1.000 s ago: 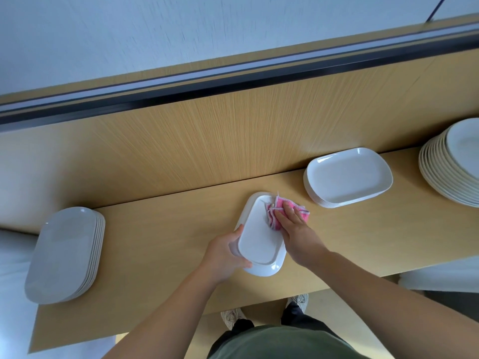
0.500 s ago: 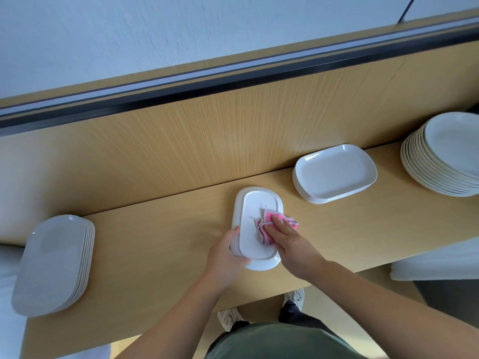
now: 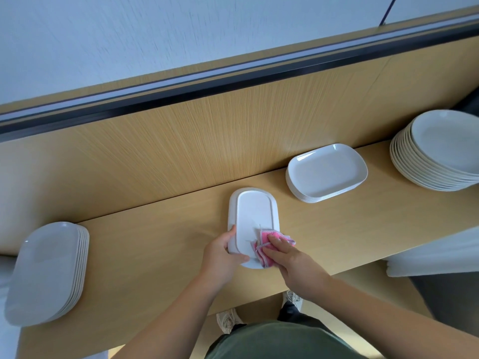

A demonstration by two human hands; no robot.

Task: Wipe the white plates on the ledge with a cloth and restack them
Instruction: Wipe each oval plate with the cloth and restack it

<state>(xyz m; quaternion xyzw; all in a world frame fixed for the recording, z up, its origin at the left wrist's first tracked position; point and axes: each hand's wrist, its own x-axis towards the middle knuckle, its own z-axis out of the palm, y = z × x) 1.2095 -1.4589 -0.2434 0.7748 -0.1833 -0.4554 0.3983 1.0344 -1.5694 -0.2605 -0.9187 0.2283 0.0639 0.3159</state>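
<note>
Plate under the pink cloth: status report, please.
Left grip holds plate by near edge. Right grip presses pink cloth on its near end. Nearest stack stands apart, to the right.

Glossy smooth white plate (image 3: 255, 216) — pink woven cloth (image 3: 269, 246) — on a matt wood-grain ledge (image 3: 337, 229).

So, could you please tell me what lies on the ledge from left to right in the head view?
Stack of oval plates → single plate → stack of rectangular plates → tall stack of round plates.
</note>
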